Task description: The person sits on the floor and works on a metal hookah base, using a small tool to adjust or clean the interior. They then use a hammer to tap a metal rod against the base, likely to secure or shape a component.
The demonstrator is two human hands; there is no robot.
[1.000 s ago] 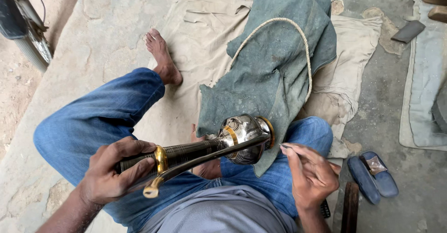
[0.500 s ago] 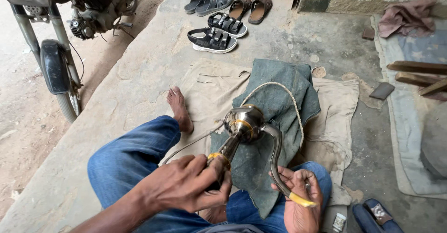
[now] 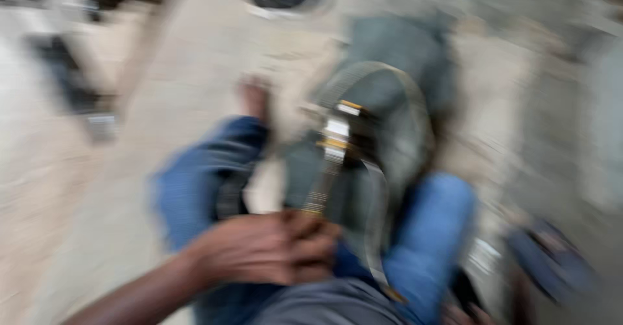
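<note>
left hand (image 3: pixel 269 247) clenches the silvery brass-banded metal horn (image 3: pixel 334 150) at lower centre; right hand's (image 3: pixel 477 312) fingers too blurred to tell; a loose one-handed grip could let it slip.

Blue jeans (image 3: pixel 428 234), grey-green cloth (image 3: pixel 402 59), silver/brass horn (image 3: pixel 337 137)

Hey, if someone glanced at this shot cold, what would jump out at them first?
Mostly the heavy motion blur. Through it, the left hand at lower centre grips the stem of a shiny metal horn, which points up over a grey-green cloth. Blue jeans frame it on both sides, and only a sliver of the right hand shows at the bottom edge.
</note>
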